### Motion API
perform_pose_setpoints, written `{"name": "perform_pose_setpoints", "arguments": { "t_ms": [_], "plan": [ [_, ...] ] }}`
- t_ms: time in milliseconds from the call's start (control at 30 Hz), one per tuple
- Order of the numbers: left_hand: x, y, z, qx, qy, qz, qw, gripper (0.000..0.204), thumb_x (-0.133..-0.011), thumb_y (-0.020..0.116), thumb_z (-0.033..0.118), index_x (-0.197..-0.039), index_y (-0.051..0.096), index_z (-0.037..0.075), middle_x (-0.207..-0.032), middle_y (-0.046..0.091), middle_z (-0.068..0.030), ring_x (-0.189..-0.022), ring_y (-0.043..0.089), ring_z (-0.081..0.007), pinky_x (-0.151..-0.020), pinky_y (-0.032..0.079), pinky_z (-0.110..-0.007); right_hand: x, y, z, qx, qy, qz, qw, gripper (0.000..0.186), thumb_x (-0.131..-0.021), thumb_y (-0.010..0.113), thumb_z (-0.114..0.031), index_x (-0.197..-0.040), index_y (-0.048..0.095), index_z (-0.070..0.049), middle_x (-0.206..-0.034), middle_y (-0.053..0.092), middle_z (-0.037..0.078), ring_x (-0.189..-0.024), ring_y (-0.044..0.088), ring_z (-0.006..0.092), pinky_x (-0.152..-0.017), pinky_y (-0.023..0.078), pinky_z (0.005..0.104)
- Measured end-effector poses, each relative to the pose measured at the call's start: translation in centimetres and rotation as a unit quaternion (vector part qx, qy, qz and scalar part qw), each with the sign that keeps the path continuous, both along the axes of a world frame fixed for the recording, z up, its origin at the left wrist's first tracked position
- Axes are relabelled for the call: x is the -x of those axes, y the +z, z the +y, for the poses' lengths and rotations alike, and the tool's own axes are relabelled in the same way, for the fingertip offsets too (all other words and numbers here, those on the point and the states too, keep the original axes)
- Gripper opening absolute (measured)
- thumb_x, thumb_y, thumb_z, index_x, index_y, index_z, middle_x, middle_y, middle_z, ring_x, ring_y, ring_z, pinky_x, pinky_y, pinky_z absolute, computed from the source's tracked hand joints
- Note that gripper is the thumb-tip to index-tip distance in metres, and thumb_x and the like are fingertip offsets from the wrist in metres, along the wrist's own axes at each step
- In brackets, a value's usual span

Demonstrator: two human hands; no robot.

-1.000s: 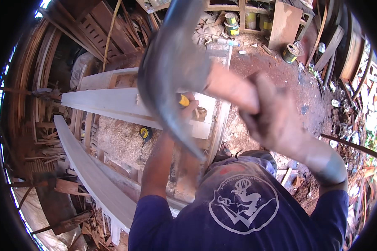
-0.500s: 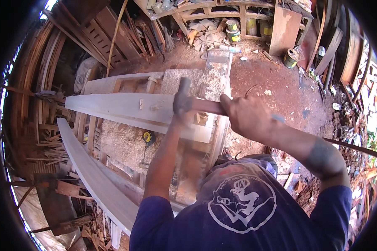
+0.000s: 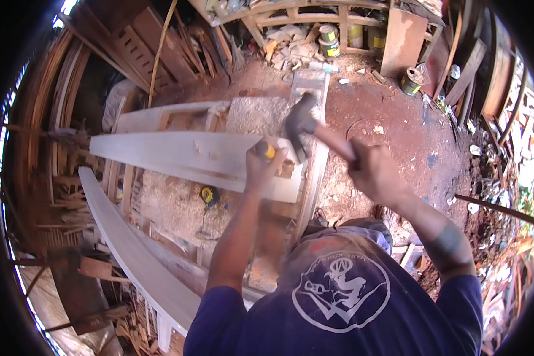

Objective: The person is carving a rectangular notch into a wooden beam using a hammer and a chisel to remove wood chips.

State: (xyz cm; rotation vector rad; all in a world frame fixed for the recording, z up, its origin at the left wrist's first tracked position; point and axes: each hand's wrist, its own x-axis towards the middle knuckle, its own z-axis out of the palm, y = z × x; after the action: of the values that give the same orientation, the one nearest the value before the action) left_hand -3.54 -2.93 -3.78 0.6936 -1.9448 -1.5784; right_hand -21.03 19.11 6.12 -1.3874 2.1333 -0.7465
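Observation:
My right hand (image 3: 375, 173) is closed around the wooden handle of a claw hammer (image 3: 333, 142), its dark head raised just right of my left hand. In my left hand (image 3: 261, 166) I grip a chisel (image 3: 270, 151); its yellow-ended handle shows above my fist, while the blade is hidden. Below the left fist lies a long pale wooden board (image 3: 160, 149), laid across a low bench (image 3: 307, 86). A small recess with brown chips (image 3: 286, 169) sits near the board's right end, beside the fist.
A yellow-and-black tape measure (image 3: 207, 195) rests among wood shavings on the bench. Nearer me, a long pale beam (image 3: 136, 252) runs along the left. Paint cans (image 3: 329, 43) and wood offcuts (image 3: 293, 47) stand at the back; another can (image 3: 412, 80) is at the far right.
The hammer has drawn away from above my left hand toward the right, uncovering the fist and the chisel's yellow end. My left hand stays near the same spot on the board.

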Motion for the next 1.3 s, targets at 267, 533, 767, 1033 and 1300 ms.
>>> {"name": "perform_pose_setpoints", "arguments": {
  "t_ms": [267, 533, 767, 1033, 1300],
  "plan": [
    [3.1, -2.0, 4.7, 0.317, 0.061, -0.073, 0.944, 0.013, -0.076, 0.081, 0.007, -0.088, 0.075, 0.009, -0.074, 0.070, -0.0062, -0.066, 0.066, -0.0170, -0.062, 0.051, -0.031, 1.9, 0.7, 2.4, 0.117, -0.203, -0.115, 0.965, 0.009, -0.086, 0.062, -0.007, -0.090, 0.057, -0.001, -0.061, 0.052, 0.002, -0.051, 0.046, 0.0093, -0.047, 0.037, 0.0302],
    [-0.8, -0.8, 1.5, -0.028, 0.094, 0.032, 0.995, 0.025, -0.086, 0.077, 0.021, -0.072, 0.064, 0.005, -0.066, 0.064, -0.0027, -0.057, 0.058, -0.0095, -0.053, 0.043, -0.033, 3.2, 1.3, 3.1, 0.123, -0.282, -0.167, 0.937, 0.013, -0.086, 0.064, -0.007, -0.086, 0.051, -0.006, -0.059, 0.048, -0.002, -0.043, 0.043, 0.0055, -0.039, 0.031, 0.0236],
    [-0.1, 0.1, 8.5, 0.373, -0.146, 0.162, 0.902, 0.015, -0.076, 0.073, 0.027, -0.076, 0.062, 0.016, -0.064, 0.060, -0.0010, -0.057, 0.062, -0.0217, -0.052, 0.048, -0.036, 2.3, 0.6, 3.5, 0.102, -0.274, -0.185, 0.938, 0.016, -0.086, 0.063, -0.008, -0.081, 0.048, -0.009, -0.057, 0.047, -0.003, -0.043, 0.042, 0.0056, -0.039, 0.031, 0.0239],
    [-1.6, 0.5, 4.8, 0.169, -0.065, 0.234, 0.955, 0.021, -0.076, 0.077, 0.011, -0.069, 0.058, 0.011, -0.064, 0.061, -0.0014, -0.053, 0.057, -0.0146, -0.047, 0.044, -0.034, 2.2, 0.6, 4.4, 0.102, -0.279, -0.199, 0.934, 0.013, -0.086, 0.065, -0.008, -0.085, 0.052, -0.007, -0.057, 0.047, -0.003, -0.043, 0.043, 0.0058, -0.038, 0.030, 0.0241],
    [-1.8, -0.7, -0.1, 0.100, 0.048, 0.128, 0.986, 0.021, -0.083, 0.071, 0.005, -0.068, 0.057, 0.004, -0.061, 0.057, -0.0024, -0.054, 0.050, -0.0122, -0.053, 0.040, -0.032, 1.0, 1.6, 2.1, 0.088, -0.166, -0.058, 0.981, 0.013, -0.087, 0.065, -0.010, -0.091, 0.057, 0.000, -0.058, 0.051, 0.005, -0.053, 0.046, 0.0151, -0.050, 0.038, 0.0336]
  ]
}}
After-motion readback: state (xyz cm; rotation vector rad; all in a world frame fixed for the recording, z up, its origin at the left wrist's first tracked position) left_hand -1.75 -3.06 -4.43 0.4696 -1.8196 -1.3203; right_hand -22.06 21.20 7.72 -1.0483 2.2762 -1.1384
